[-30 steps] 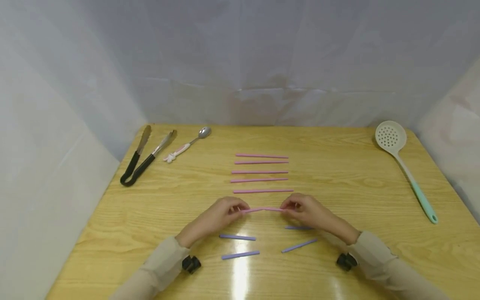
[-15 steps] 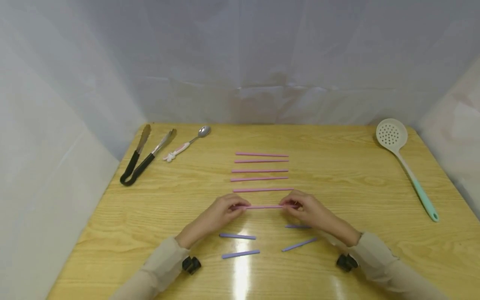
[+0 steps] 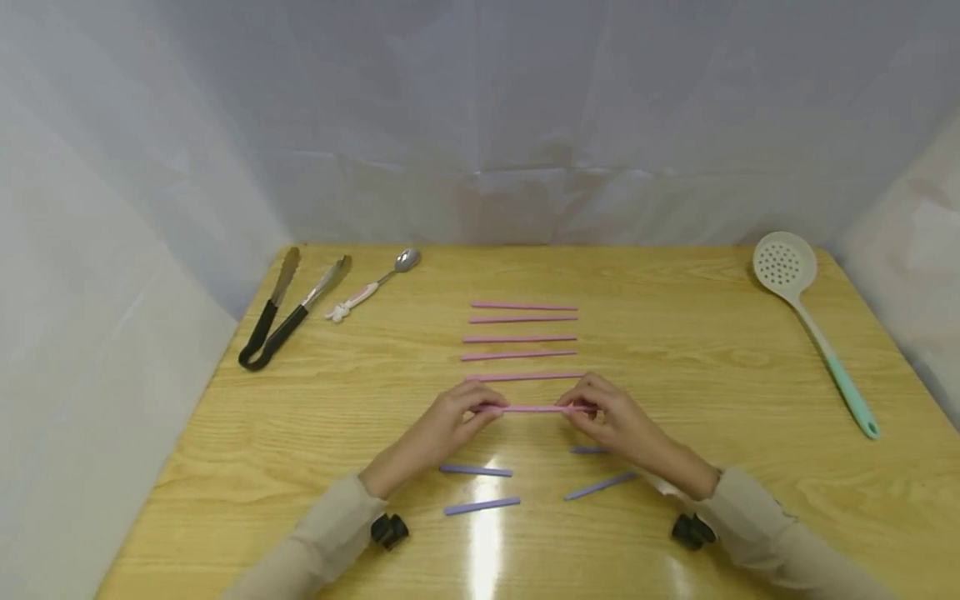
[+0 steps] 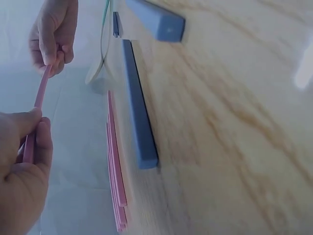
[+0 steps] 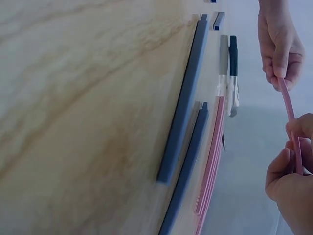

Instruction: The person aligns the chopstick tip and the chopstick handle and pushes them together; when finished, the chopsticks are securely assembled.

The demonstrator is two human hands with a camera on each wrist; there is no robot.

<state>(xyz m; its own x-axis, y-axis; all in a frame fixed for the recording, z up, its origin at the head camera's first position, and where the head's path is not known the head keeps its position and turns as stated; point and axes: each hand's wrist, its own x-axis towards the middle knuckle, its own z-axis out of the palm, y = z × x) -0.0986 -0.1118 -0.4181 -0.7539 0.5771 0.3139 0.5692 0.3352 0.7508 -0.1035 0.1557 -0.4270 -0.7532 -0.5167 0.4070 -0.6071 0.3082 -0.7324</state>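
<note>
Between both hands a thin pink chopstick (image 3: 534, 409) is held level above the table. The left hand (image 3: 462, 414) pinches its left end in the head view, and the right hand (image 3: 606, 414) pinches its right end. Fingers cover both ends. Just beyond the hands, several similar pink chopsticks (image 3: 521, 339) lie in parallel. Nearer the body are short blue stick pieces: two on the left, including a blue piece (image 3: 482, 506), and two on the right, including a blue piece (image 3: 599, 486). In the right wrist view, a blue piece (image 5: 185, 100) has a narrow stub at one end.
Black-handled tongs (image 3: 279, 325) and a spoon (image 3: 375, 284) with a white figure handle lie at the back left. A slotted skimmer (image 3: 813, 321) with a green handle end lies at the right. Pale sheeting (image 3: 525, 125) rises behind the wooden table (image 3: 247, 467).
One second ago two pink lengths met at a slight angle between the hands; now they form one straight line. Both hands have shifted slightly away from the body, still pinching.
</note>
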